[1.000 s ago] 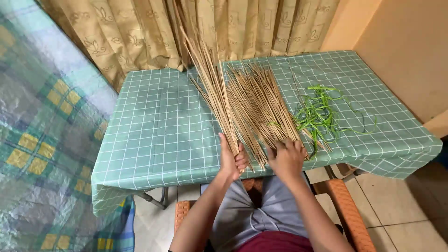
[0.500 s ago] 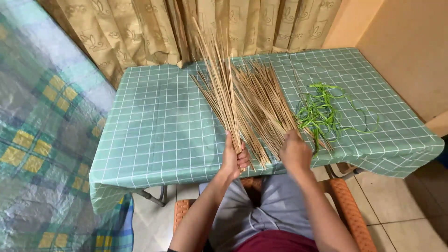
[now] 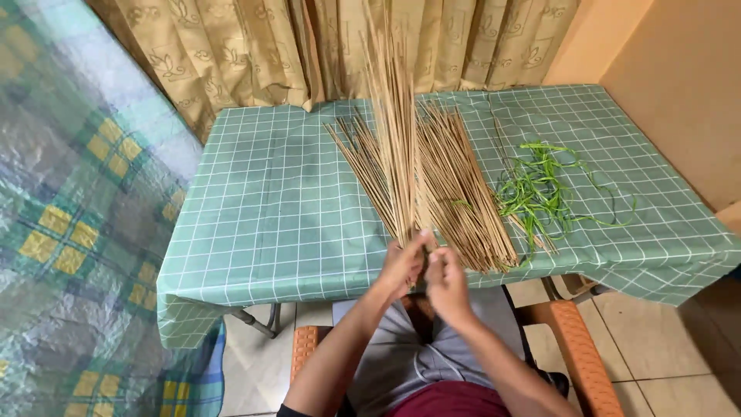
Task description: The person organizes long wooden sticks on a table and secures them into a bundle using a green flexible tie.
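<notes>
The tops of the upright bundle of sticks ran out of the picture against the tan curtain, so I could not tell how long they were, and their lower ends were buried between my two hands. My left hand was wrapped around the base of that bundle, its fingers curled tight on the sticks; my right hand pressed in just beside it, its fingers closed on the same bundle from the other side (how many sticks each one actually pinched was hidden by my knuckles). The bundle stood nearly upright at the near edge of the green checked surface. Behind it, loose sticks lay fanned flat on the cloth, and to their right sat a tangle of green leaf strips, thin and hard to separate by eye. The orange chair under me was mostly covered by my legs.
</notes>
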